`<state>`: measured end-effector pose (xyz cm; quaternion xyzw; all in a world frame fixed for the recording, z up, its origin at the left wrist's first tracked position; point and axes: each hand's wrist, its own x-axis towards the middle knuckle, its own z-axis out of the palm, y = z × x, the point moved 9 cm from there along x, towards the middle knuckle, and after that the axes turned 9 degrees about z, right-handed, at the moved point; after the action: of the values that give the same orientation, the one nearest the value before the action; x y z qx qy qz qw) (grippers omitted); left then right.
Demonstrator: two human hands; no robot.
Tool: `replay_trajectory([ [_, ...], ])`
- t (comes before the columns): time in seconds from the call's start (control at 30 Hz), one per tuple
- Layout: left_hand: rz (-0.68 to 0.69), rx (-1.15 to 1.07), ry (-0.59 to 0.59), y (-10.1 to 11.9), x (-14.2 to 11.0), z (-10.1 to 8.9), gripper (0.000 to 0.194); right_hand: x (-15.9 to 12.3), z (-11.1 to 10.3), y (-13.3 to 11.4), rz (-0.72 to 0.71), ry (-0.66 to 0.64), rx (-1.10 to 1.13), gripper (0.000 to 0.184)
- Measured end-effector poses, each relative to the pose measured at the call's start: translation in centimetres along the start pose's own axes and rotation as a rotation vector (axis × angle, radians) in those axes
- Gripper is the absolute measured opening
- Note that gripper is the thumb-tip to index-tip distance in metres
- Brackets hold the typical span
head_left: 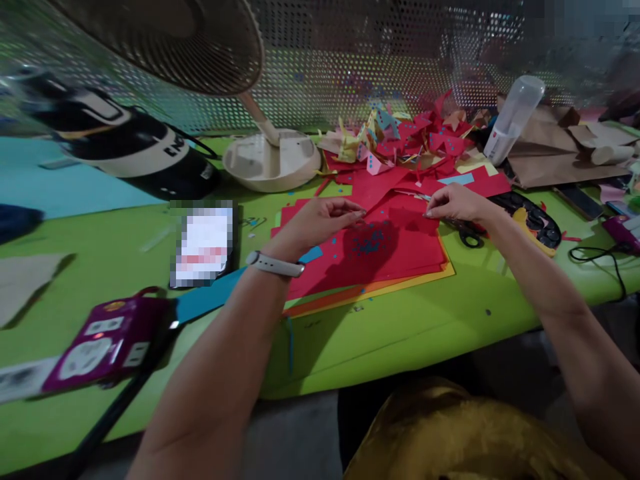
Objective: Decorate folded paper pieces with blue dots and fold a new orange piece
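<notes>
left hand (331, 217), with a pale-strapped watch (277, 264) at the wrist: thumb and fingertips drawn narrowly together; cannot tell whether pinching anything. right hand (456, 203): thumb and fingers closed on the right end of a small red paper piece (407, 221), held out between the hands, above red sheets (410, 260) on a green table (360, 347). by the look of it, very light, thin and flexible, quick to crease or tear, hardly slippery; best taken by an edge or corner, between thumb and fingertip. just below, a loose scatter of tiny blue dots (370, 241), likely to shift at a puff of air. hard to make out: the piece's left edge, red against red. partly hidden by the right hand: black-handled scissors (461, 229). cut off at the top: a fan (215, 53). blurred into blocks: the screen of a phone (205, 243).
</notes>
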<state>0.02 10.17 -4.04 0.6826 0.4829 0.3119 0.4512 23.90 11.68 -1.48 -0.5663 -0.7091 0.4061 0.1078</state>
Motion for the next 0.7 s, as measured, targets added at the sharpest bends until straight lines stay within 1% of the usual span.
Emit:
replay_trajectory([
  [0.2,-0.002,0.069,-0.026,-0.5,0.1,-0.4,0.035,0.5,0.5,0.6,-0.014,-0.027,-0.031,0.018],
  [0.43,-0.012,0.173,-0.028,-0.9,0.1,-1.4,0.038,1.1,0.3,0.4,-0.070,0.053,-0.110,0.016],
  [0.5,-0.006,0.250,-0.051,-0.7,0.0,-1.6,0.038,1.2,0.0,0.2,-0.088,0.113,-0.103,0.018],
  [0.57,0.016,0.323,-0.101,-0.3,-0.2,-1.6,0.041,0.8,-1.0,-0.3,-0.123,0.215,-0.071,0.026],
  [0.63,0.050,0.394,-0.142,0.3,-0.4,-1.5,0.044,-0.1,-2.6,-1.1,-0.175,0.342,-0.028,0.032],
  [0.7,0.083,0.470,-0.147,1.0,-0.6,-1.6,0.045,-1.5,-4.5,-2.1,-0.234,0.447,0.008,0.030],
])
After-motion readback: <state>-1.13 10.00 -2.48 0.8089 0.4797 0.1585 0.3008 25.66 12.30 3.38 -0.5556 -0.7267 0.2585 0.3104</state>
